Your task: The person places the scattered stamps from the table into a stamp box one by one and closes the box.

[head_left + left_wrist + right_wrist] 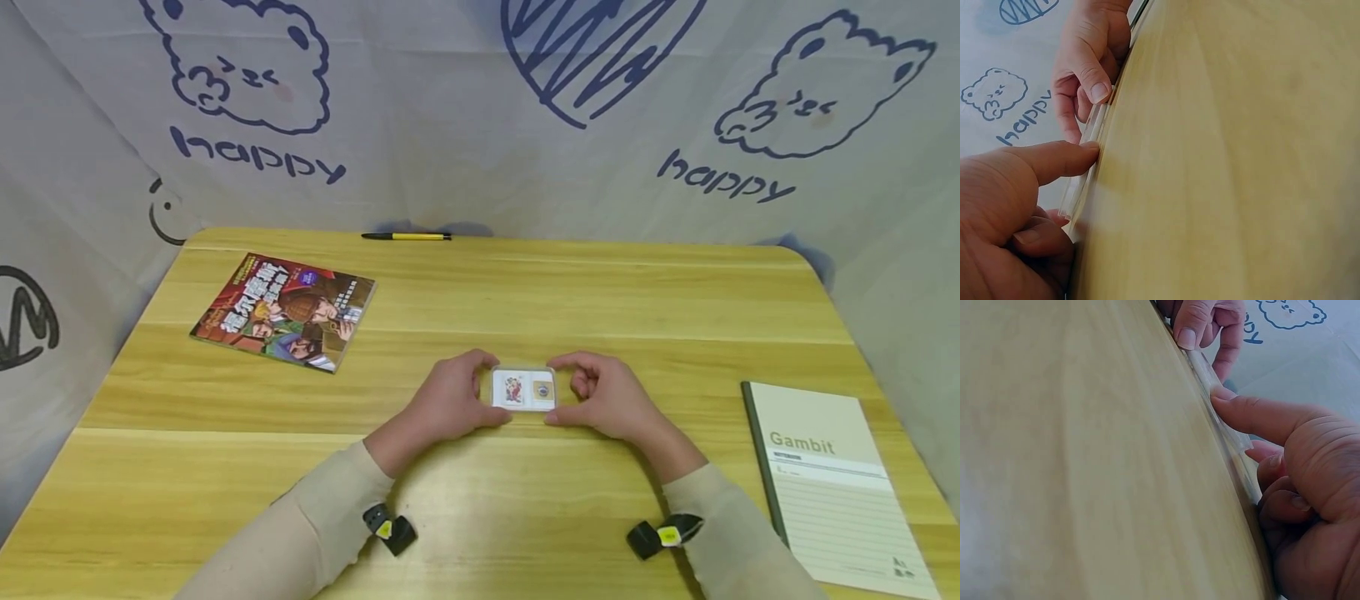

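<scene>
A small flat clear plastic case (533,390) lies at the middle of the table. Through its top show a white insert, a colourful figure picture on the left and a gold-toned square on the right. The left hand (456,398) pinches its left end, thumb at the near edge and index finger at the far edge. At the opposite end, the right hand (606,397) grips it the same way, other fingers curled in. Both wrist views show the case edge-on, with the left thumb (1066,159) and the right thumb (1266,415) against its near side.
A comic-style book (285,312) lies at the back left of the wooden table (480,517). Along the back edge is a yellow and black pen (407,237). A Gambit notebook (840,483) lies at the right. White printed cloth (450,125) hangs behind the table and at its sides.
</scene>
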`<state>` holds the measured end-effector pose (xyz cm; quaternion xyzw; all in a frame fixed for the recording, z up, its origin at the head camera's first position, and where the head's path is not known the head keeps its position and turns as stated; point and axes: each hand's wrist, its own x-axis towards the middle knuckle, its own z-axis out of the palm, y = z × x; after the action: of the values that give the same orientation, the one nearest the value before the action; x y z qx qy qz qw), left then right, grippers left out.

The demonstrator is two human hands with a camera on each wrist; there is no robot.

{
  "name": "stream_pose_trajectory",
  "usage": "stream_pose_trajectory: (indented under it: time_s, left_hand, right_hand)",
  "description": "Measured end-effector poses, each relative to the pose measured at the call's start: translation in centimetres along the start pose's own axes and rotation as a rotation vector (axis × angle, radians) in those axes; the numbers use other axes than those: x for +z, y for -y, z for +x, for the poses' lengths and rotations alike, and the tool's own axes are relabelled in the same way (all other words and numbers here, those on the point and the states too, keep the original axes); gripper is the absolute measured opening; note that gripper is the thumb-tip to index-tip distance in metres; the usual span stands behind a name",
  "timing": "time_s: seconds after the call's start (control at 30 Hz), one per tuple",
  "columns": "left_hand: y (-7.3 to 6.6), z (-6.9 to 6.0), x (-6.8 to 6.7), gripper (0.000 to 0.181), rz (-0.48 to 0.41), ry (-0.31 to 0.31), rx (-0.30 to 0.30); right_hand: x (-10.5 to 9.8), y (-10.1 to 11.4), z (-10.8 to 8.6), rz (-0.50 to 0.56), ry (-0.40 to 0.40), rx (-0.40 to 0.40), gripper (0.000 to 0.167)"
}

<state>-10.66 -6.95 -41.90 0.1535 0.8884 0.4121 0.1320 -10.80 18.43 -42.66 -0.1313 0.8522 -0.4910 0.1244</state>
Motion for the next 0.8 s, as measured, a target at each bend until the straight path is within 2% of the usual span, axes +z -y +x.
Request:
stream_pose_trajectory:
  time_s: [0.3,0.53,0.8]
  left_hand:
    - [-0.06,-0.07,-0.13,0.07,-0.021,0.0,-0.009]
    - [-0.17,0.06,-0.19,0.07,-0.038,0.022,-0.036]
    - [-0.04,0.23,-0.28,0.069,-0.05,0.046,-0.041]
  right_hand:
    - [0.09,-0.16,0.14,-0.028,-0.004,-0.001,0.058]
    - [0.13,-0.17,0.2,-0.036,0.006,-0.027,0.058]
    - [0.13,0.08,0.13,-0.031,0.029,-0.016,0.059]
